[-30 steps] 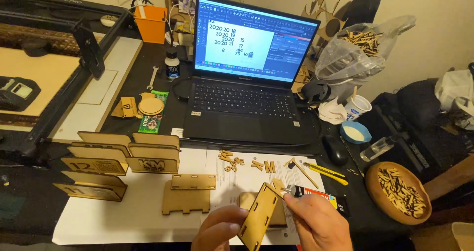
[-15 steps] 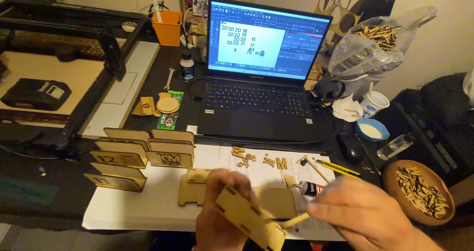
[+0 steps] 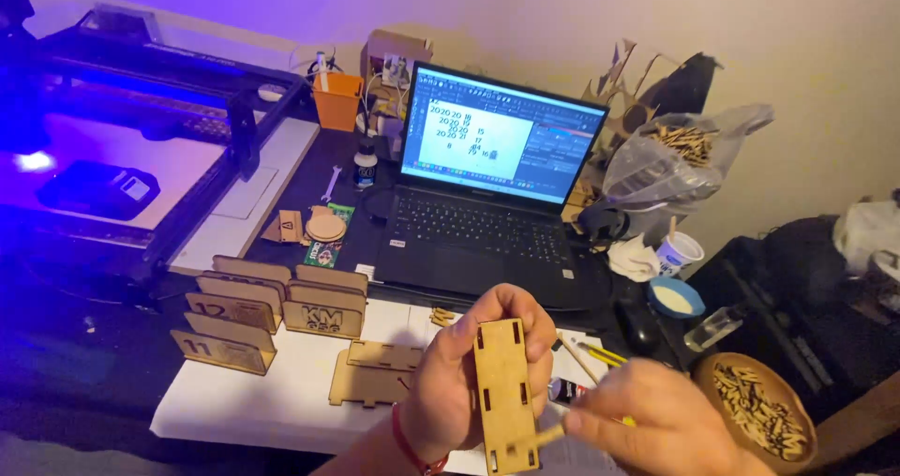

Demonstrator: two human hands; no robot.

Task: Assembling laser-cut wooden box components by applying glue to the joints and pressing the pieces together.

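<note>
Holding a slotted wooden panel (image 3: pixel 504 396) upright above the worktop's near edge, the left hand (image 3: pixel 469 382) clamps it; the right hand (image 3: pixel 661 424) pinches a thin wooden stick (image 3: pixel 548 434) against its lower end. Finished plaques (image 3: pixel 323 309) stand left; flat cut pieces (image 3: pixel 370 382) lie unassembled.

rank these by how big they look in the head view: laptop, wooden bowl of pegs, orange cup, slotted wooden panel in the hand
1. laptop
2. wooden bowl of pegs
3. slotted wooden panel, inflated by nearness to the camera, so its place against the bowl is unsure
4. orange cup
</note>
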